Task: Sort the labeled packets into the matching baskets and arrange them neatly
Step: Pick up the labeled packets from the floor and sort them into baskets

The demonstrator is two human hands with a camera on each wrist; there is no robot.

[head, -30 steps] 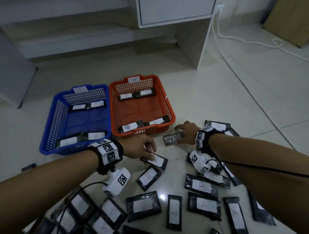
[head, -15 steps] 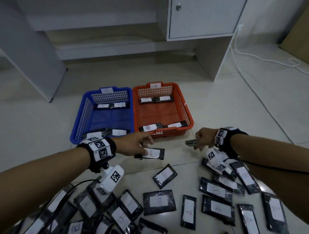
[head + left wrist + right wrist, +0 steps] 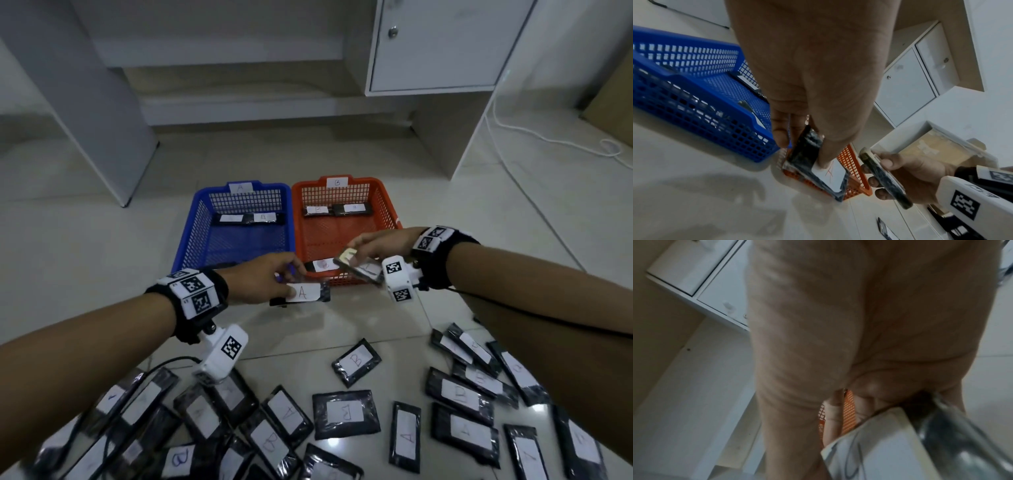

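Pinching a black plastic-wrapped packet with a white label marked A (image 3: 303, 292) between thumb and fingers of the left hand (image 3: 260, 280), holding it flat just in front of the near rims of the two baskets. Gripping a second black foil packet with a white label (image 3: 359, 267) in the right hand (image 3: 378, 245), thumb on top and fingers curled beneath, tilting it over the near right corner of the orange mesh plastic basket tagged B (image 3: 383, 205). Reaching forward with both forearms, wrists strapped with black bands carrying white marker blocks. Sitting just left of the orange one and touching it, the blue mesh plastic basket tagged A (image 3: 195, 226), holding labelled packets along its far wall. Lying scattered near the person, many more loose black labelled packets (image 3: 346, 413) on the glossy pale tiled floor (image 3: 342, 157). Standing behind the baskets, a white cabinet with a knobbed door (image 3: 445, 44), and trailing at the right, a white cable (image 3: 548, 137)
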